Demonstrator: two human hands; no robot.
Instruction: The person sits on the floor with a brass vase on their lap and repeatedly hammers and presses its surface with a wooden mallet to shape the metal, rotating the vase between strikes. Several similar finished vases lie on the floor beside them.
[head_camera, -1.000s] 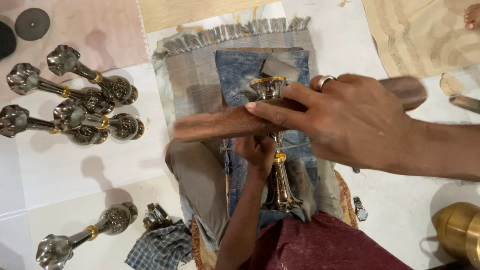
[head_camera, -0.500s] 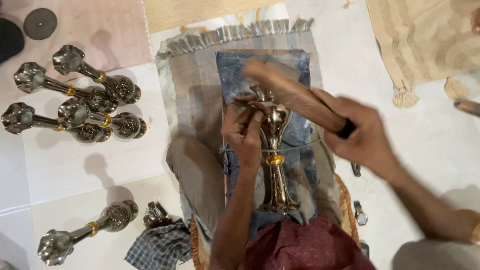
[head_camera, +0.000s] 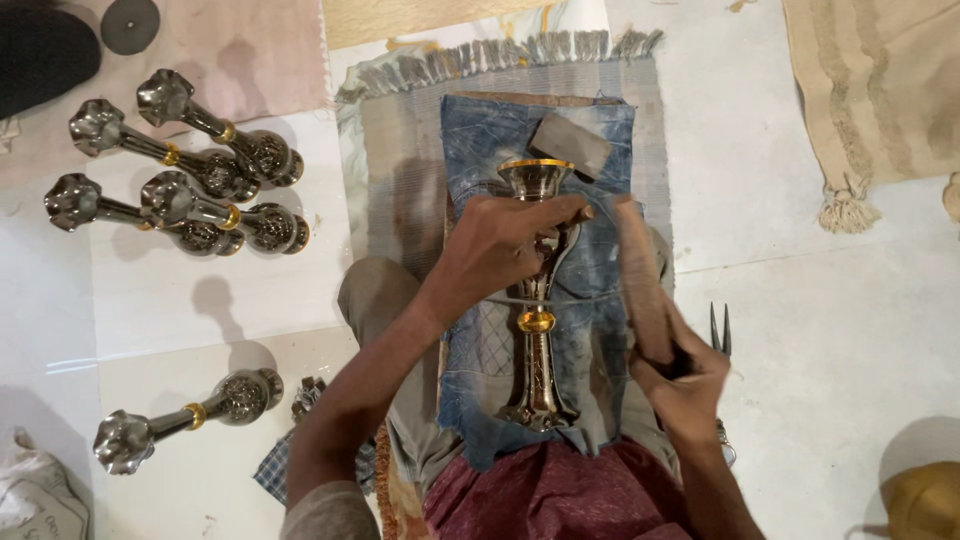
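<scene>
A tall silver-and-gold metal stand (head_camera: 536, 355) lies lengthwise on a piece of blue denim cloth (head_camera: 480, 150) across my lap, its gold-rimmed cup pointing away from me. My left hand (head_camera: 510, 245) is closed around the stand just below the cup. My right hand (head_camera: 685, 380) grips the near end of a brown wooden stick (head_camera: 640, 275). The stick lies along the right side of the stand, apart from it. A small grey block (head_camera: 570, 143) rests on the denim beside the cup.
Several similar metal stands (head_camera: 190, 170) lie on the white floor at left, and one more stand (head_camera: 185, 415) at lower left by a checked cloth (head_camera: 275, 470). A pronged metal tool (head_camera: 720, 330) lies right of my hand. A beige rug (head_camera: 880, 90) is at the upper right and a brass object (head_camera: 925, 500) at the bottom right.
My right hand swung the wooden stick from across the stand's cup down to its right side. My left hand slid up and closed below the cup.
</scene>
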